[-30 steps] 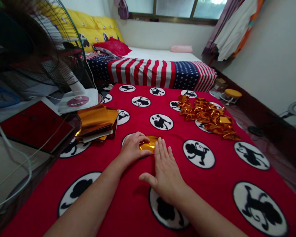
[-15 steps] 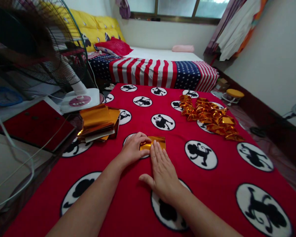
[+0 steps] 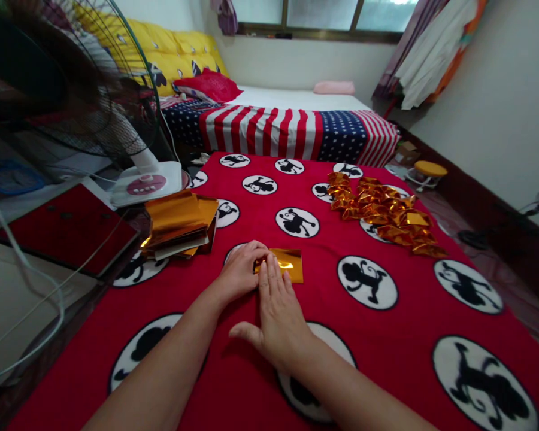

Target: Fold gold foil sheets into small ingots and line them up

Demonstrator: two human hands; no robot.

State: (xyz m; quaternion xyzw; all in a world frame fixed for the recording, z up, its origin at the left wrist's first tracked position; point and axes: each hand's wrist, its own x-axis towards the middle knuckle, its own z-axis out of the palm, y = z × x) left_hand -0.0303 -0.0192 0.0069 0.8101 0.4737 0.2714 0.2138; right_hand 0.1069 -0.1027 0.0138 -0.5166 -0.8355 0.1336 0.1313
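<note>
A folded sheet of gold foil paper [image 3: 290, 263] lies flat on the red blanket [image 3: 413, 335] in front of me. My left hand [image 3: 242, 267] is closed on its left end, thumb and curled fingers at the edge. My right hand [image 3: 281, 317] rests flat across the paper's left-middle part, fingers stretched and together, thumb out to the side. Its fingertips meet my left hand, so the left end of the paper is mostly hidden. To the left sits a stack of gold foil sheets [image 3: 175, 218]. Folded gold foil pieces [image 3: 377, 206] lie in rows at the right.
A running fan [image 3: 148, 182] stands at the left, beside a dark red box or folder [image 3: 67, 224] and a white cable [image 3: 56, 299]. Beyond the blanket is a bed with a striped and starred cover [image 3: 260, 129]. A yellow-topped stool [image 3: 430, 169] stands at the far right.
My right hand has slid left along the foil paper towards my left hand, uncovering more of the paper's right part. My left hand has stayed nearly in place.
</note>
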